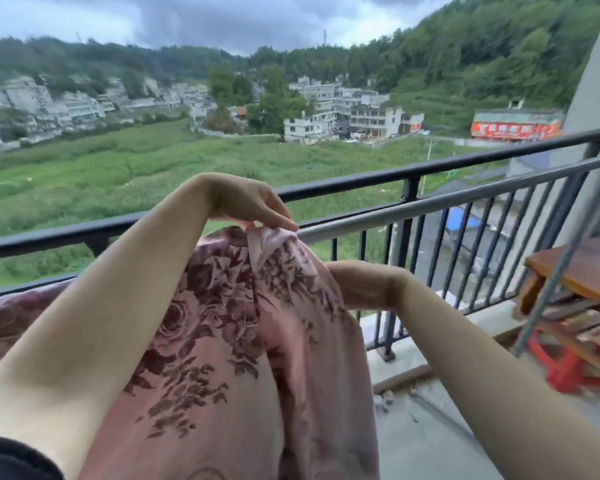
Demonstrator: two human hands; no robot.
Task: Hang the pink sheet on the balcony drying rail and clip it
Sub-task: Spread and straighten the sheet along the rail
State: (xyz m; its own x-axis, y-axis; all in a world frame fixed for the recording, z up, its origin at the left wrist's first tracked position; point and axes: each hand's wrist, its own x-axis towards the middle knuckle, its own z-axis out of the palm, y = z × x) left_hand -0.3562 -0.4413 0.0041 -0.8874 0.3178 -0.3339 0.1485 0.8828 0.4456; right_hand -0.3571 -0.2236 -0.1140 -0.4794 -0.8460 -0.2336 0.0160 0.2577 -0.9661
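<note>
Hanging the pink sheet is the step I am on; the clipping is not done yet. Closest to me, the sheet drops down in front of my body, with dark flowers all over it. My right hand is at the sheet's right edge. Its fingers curl into the cloth and grip it, but the tips are hidden.

A bit further out, my left hand pinches the pale hem at the top of the sheet between thumb and fingers. That top sits up at the grey drying rail and hides the rail's left part. The rail's right part is bare.

Next, I think I must pull the hem flat along the rail toward its right end and then get a clip. That needs one hand to let go.

Past the rail runs the black balcony railing.

I count one sheet, two hands, one drying rail and one railing. By the balcony's right side there is one wooden table and one red stool under it. I see no clips at all.
</note>
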